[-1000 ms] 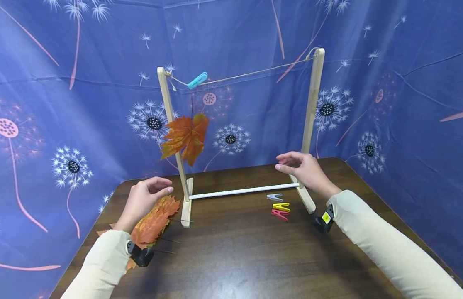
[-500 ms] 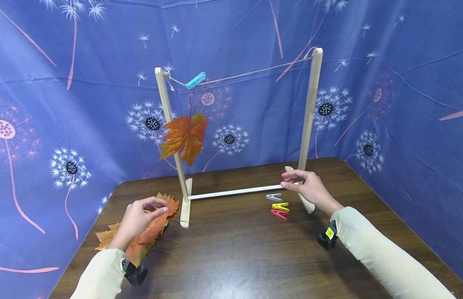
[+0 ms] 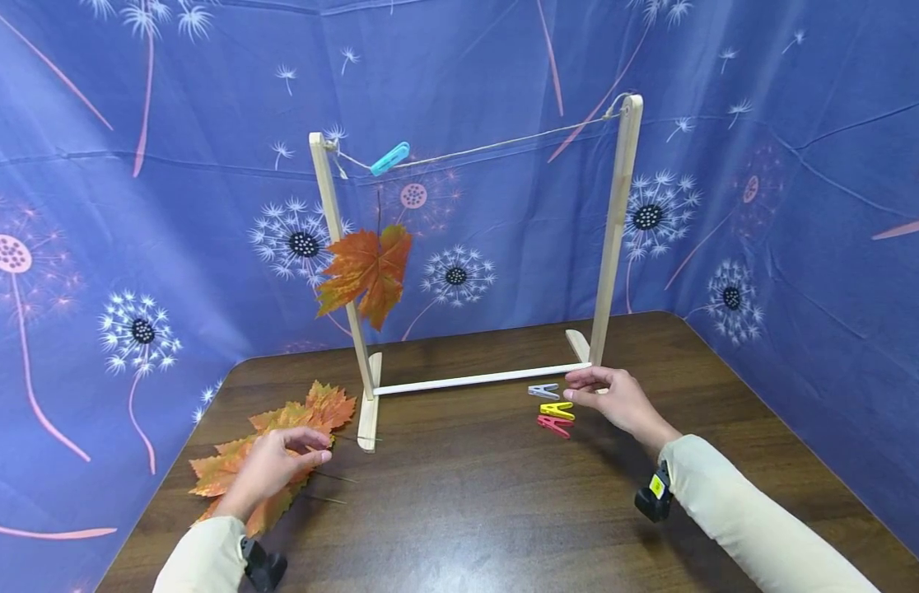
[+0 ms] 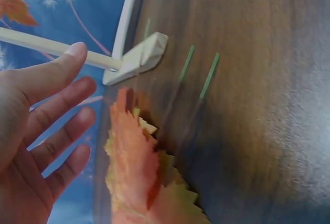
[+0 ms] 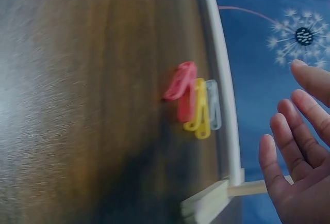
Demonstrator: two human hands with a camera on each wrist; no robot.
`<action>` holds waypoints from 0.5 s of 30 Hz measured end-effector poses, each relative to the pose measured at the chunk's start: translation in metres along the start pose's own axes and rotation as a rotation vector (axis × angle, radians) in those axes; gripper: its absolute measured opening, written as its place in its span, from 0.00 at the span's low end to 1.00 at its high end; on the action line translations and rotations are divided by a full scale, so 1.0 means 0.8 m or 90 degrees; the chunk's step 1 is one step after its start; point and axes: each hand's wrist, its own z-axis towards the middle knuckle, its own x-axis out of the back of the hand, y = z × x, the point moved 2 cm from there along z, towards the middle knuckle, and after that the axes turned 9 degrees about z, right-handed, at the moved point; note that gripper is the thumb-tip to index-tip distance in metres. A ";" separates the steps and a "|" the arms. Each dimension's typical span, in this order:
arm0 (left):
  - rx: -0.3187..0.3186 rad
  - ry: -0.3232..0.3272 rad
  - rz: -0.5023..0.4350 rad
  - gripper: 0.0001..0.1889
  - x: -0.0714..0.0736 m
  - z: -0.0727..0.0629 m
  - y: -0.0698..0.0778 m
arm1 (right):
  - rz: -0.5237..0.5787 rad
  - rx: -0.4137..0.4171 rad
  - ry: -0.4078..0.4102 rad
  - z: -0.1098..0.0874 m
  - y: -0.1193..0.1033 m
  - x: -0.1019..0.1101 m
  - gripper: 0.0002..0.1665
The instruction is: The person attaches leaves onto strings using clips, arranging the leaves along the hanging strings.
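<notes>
My left hand [image 3: 276, 463] hovers over a pile of orange artificial maple leaves [image 3: 230, 469] at the table's left, its fingers loosely bent around nothing. The thin leaf stems [image 4: 209, 77] with green ends point to the right. My right hand [image 3: 615, 402] is just right of three clothespins: a grey clothespin [image 3: 543, 391], a yellow clothespin [image 3: 557, 410] and a red clothespin [image 3: 554, 426]. Its fingers are relaxed and hold nothing, as the right wrist view shows. From a string [image 3: 496, 147] hangs one maple leaf [image 3: 370, 272], its stem under a light blue clothespin [image 3: 389, 159].
A wooden frame with a left post [image 3: 341, 255] and a right post [image 3: 617, 231] carries the string. A white rod [image 3: 482, 380] joins the posts low down. Behind the brown table [image 3: 459, 502] hangs a blue curtain [image 3: 504, 66] with dandelion prints.
Both hands have come down toward the table: the left from beside the left post to the leaf pile, the right from the right post to beside the clothespins.
</notes>
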 end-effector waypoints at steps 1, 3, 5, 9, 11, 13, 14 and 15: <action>0.000 -0.005 0.000 0.10 -0.002 -0.001 -0.002 | -0.005 -0.003 0.000 -0.001 0.004 -0.001 0.19; -0.006 -0.015 -0.002 0.09 -0.006 -0.003 -0.006 | -0.017 -0.011 -0.001 -0.003 0.011 -0.004 0.20; -0.018 -0.026 -0.001 0.09 -0.010 -0.006 -0.010 | -0.026 -0.021 -0.003 -0.005 0.018 -0.006 0.20; -0.055 -0.047 -0.007 0.09 -0.017 -0.009 -0.018 | -0.038 -0.037 -0.007 -0.009 0.030 -0.009 0.19; -0.065 -0.058 -0.013 0.10 -0.020 -0.010 -0.022 | -0.043 -0.041 -0.012 -0.011 0.036 -0.010 0.19; -0.075 -0.073 -0.023 0.10 -0.023 -0.011 -0.025 | -0.048 -0.045 -0.016 -0.013 0.040 -0.012 0.19; -0.078 -0.079 -0.026 0.10 -0.024 -0.011 -0.026 | -0.049 -0.044 -0.019 -0.014 0.041 -0.013 0.19; -0.083 -0.084 -0.028 0.10 -0.025 -0.012 -0.026 | -0.051 -0.044 -0.022 -0.015 0.043 -0.014 0.19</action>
